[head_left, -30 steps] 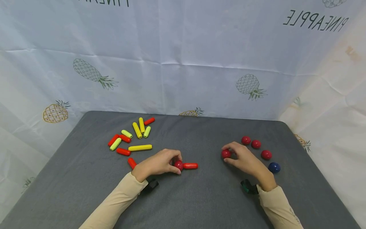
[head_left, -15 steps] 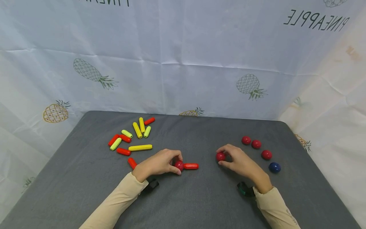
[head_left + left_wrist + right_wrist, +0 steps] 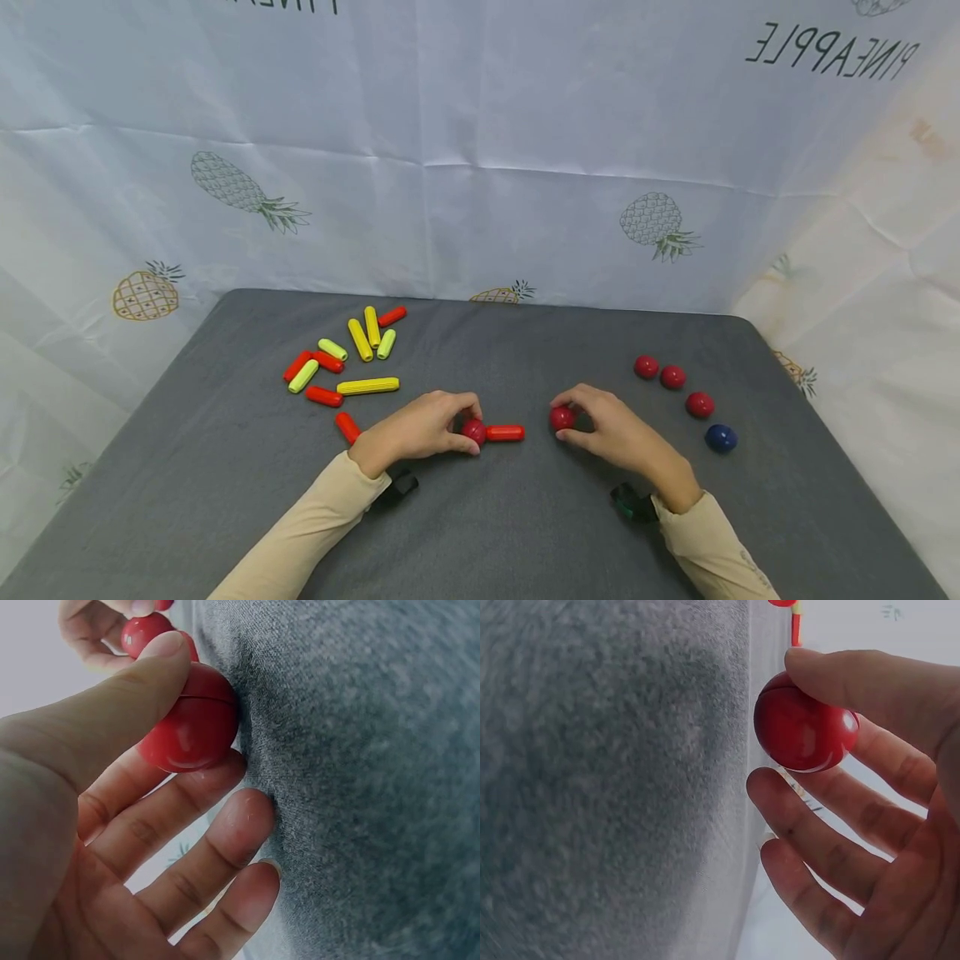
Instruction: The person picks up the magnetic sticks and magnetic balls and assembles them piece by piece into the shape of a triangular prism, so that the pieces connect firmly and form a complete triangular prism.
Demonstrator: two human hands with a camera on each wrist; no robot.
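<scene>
Near the middle of the dark table, my left hand [image 3: 427, 427] pinches a red ball [image 3: 474, 431] between thumb and fingers. A short red rod [image 3: 506, 433] lies against that ball's right side, pointing toward the other hand. My right hand [image 3: 618, 429] holds a second red ball [image 3: 562, 418], a little to the right of the rod's free end. In the left wrist view a thin seam runs round the left hand's ball [image 3: 193, 724], which sits close to the cloth. The right wrist view has the other ball [image 3: 802, 726] under the thumb, its lower fingers spread.
Yellow rods [image 3: 367, 386], pale green rods [image 3: 303, 377] and red rods [image 3: 324, 397] lie scattered at the left. One red rod [image 3: 347, 427] is partly behind the left wrist. At the right are three red balls [image 3: 700, 405] and a blue ball [image 3: 721, 438]. A pineapple-print curtain hangs behind.
My right hand has slid left and slightly nearer with its red ball, closing the distance to the red rod. The left hand, its ball and the rod have shifted very slightly right.
</scene>
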